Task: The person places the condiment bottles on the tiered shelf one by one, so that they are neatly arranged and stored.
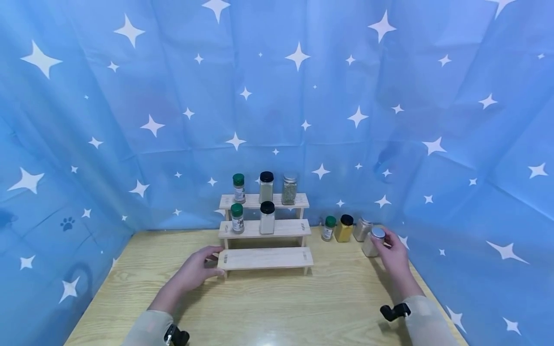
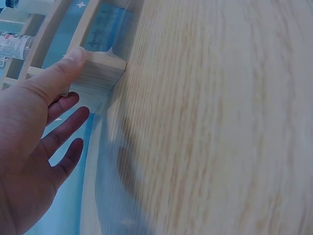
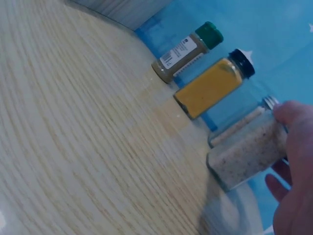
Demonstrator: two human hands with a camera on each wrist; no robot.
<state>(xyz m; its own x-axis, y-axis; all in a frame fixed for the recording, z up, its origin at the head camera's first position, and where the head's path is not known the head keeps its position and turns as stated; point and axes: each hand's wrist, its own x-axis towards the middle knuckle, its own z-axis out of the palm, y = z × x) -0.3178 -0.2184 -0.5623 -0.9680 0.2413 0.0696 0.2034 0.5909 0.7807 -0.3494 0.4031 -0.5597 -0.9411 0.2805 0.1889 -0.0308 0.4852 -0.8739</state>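
A three-tier wooden rack (image 1: pixel 265 258) stands mid-table. My left hand (image 1: pixel 196 271) holds the left end of its lowest tier; in the left wrist view the thumb of that hand (image 2: pixel 36 122) lies on the rack's end (image 2: pixel 100 68), the other fingers below. On the right, my right hand (image 1: pixel 395 257) grips a silver-capped jar (image 1: pixel 371 245) near its lid. The right wrist view shows this jar (image 3: pixel 247 154) with speckled pale contents, the hand (image 3: pixel 296 161) at its upper part. Whether the jar touches the table I cannot tell.
Beside the gripped jar stand another silver-capped jar (image 1: pixel 361 229), a yellow jar with a black lid (image 1: pixel 344 229) and a green-capped jar (image 1: pixel 328 229). The top tier bears three jars, among them a herb jar (image 1: pixel 289 191); the middle tier bears two. A starry blue curtain (image 1: pixel 277 96) hangs behind.
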